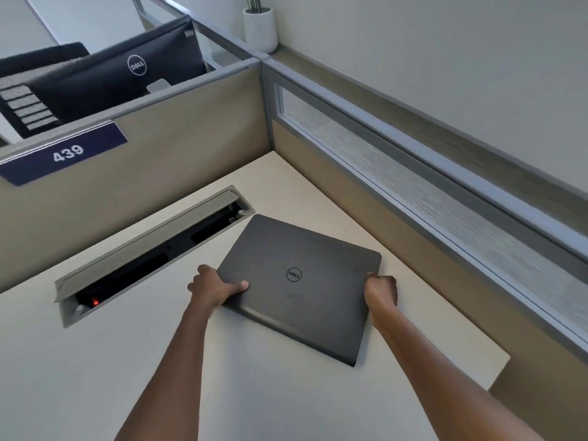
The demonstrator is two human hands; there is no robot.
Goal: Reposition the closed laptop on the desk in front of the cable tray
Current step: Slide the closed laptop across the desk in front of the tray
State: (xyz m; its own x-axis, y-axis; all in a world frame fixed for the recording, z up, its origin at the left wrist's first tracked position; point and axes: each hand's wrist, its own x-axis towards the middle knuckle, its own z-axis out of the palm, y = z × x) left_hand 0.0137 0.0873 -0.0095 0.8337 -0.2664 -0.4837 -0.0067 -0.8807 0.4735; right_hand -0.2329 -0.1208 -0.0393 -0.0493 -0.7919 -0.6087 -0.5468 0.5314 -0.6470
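Note:
A closed dark grey laptop (299,281) with a round logo on its lid lies on the white desk (95,377), turned at an angle, its far corner next to the right end of the cable tray (149,249). The tray is a long recessed slot with its grey flap raised and a small red light inside. My left hand (216,286) grips the laptop's left edge, thumb on the lid. My right hand (380,292) grips the right edge, fingers curled over it.
Beige partition panels (191,148) wall the desk at the back and right, meeting in a corner. A blue sign (63,151) reading 439 hangs on the back panel. Beyond it stands a dark monitor (121,78). A white vase (261,28) sits on the ledge.

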